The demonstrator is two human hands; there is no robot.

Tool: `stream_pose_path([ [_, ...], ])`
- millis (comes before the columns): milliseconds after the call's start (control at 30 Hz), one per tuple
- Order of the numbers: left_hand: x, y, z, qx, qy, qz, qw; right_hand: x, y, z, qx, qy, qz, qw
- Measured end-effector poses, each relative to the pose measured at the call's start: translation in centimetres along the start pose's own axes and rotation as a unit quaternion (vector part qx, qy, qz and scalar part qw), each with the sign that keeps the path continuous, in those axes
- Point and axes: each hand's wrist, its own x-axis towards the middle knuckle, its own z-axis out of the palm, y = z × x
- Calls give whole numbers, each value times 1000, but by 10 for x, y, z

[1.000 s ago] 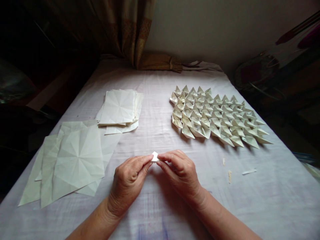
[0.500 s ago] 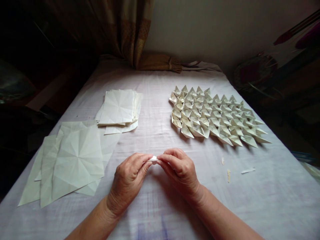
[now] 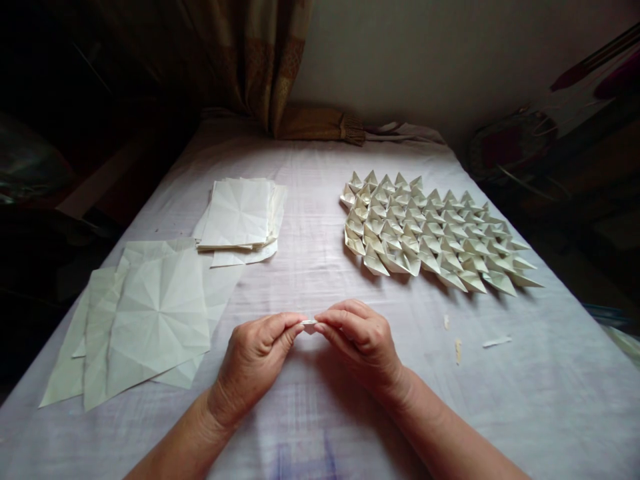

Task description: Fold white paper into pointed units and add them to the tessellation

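My left hand (image 3: 255, 357) and my right hand (image 3: 360, 340) meet fingertip to fingertip just above the cloth-covered table (image 3: 320, 413). Both pinch a small folded white paper piece (image 3: 309, 323), of which only a thin edge shows between the thumbs and forefingers. The fingers of each hand are curled closed on it. Ahead to the right lies a dense cluster of folded white paper pieces (image 3: 430, 233), laid in rows.
Creased flat paper sheets (image 3: 145, 317) are spread at the left, with a smaller stack of creased sheets (image 3: 243, 217) behind them. A few paper scraps (image 3: 497, 341) lie at the right. A curtain (image 3: 270, 60) hangs at the table's far edge.
The small paper piece stood up as a white tip between the fingers; now it is pressed flat and nearly hidden. Both hands have stayed in about the same place.
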Motion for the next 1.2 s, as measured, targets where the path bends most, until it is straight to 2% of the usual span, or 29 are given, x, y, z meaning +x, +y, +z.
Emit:
stream_pose_path([
  [133, 0, 1, -1, -21, -29, -26, 999, -1, 0, 1, 72, -28, 51, 996],
  [367, 1, 5, -1, -61, -73, -90, 991, -1, -5, 3, 105, -41, 74, 991],
  [500, 3, 6, 0, -71, -64, -105, 990, 0, -6, 3, 114, -52, 98, 987],
  [667, 4, 6, -2, -77, -79, -143, 984, 0, -7, -1, 152, -64, 133, 977],
  [900, 5, 9, -3, -80, -117, -130, 981, 1, -7, 0, 126, -34, 107, 986],
  [1033, 6, 9, -2, -101, -111, -126, 981, 0, -5, 1, 150, -45, 133, 979],
  [1200, 6, 8, -3, -127, -107, -164, 972, 1, -3, -4, 156, -76, 160, 972],
])
